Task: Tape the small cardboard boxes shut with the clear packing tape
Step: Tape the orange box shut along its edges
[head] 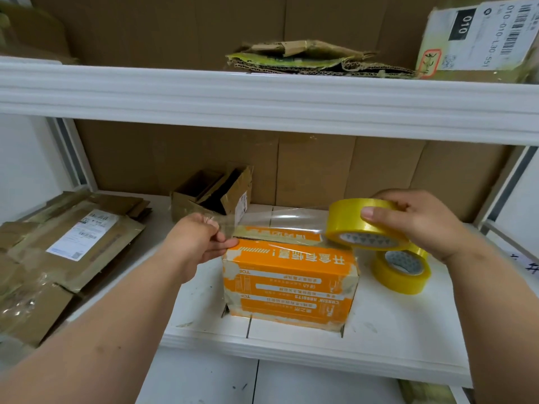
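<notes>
Head view, left hand (201,240) pinching tape end (230,225) (stretched over orange box (288,275)), right hand (420,220) gripping tape roll (364,225)

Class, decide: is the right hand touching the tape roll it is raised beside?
Touching. The head view shows the right hand with fingers curled over the upper tape roll, thumb pressed on its side.
</notes>
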`<state>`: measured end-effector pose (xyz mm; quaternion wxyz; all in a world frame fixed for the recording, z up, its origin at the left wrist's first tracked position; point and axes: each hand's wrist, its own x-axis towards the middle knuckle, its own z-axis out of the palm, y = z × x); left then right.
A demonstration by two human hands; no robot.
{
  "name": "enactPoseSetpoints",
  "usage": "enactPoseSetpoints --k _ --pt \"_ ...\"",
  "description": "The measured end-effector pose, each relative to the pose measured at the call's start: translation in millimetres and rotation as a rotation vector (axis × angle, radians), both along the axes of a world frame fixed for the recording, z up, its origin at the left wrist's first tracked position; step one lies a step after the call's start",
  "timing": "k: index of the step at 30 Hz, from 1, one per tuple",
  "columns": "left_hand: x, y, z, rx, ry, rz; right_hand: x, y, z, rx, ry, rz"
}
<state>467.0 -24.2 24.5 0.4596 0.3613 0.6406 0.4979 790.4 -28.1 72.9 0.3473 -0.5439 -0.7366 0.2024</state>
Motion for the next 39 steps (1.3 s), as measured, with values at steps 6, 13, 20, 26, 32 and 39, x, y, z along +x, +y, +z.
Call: enactPoseSetpoints --k 6,13,20,26,32,39 --pt "3 1 10 -0.017 0.063 -0.099 10 -3 8 -0.023 -0.009 -0.086" --pt "1 4 5 0.005 0.072 -0.107 31 5 -9 -0.157 -0.232 -0.206" --pt "-2 5 4 -0.011 0.049 -0.101 23 10 -20 -0.219 -0.26 -0.287" --pt "0 7 8 -0.054 0.014 -0.075 16 19 -14 -0.257 -0.469 -0.338" --pt "-5 7 3 0.008 0.041 -0.12 13 26 -28 -0.264 -0.583 -0.349" --pt "-13 8 3 0.011 0.007 -0.253 17 28 -34 -0.283 -0.494 -0.364"
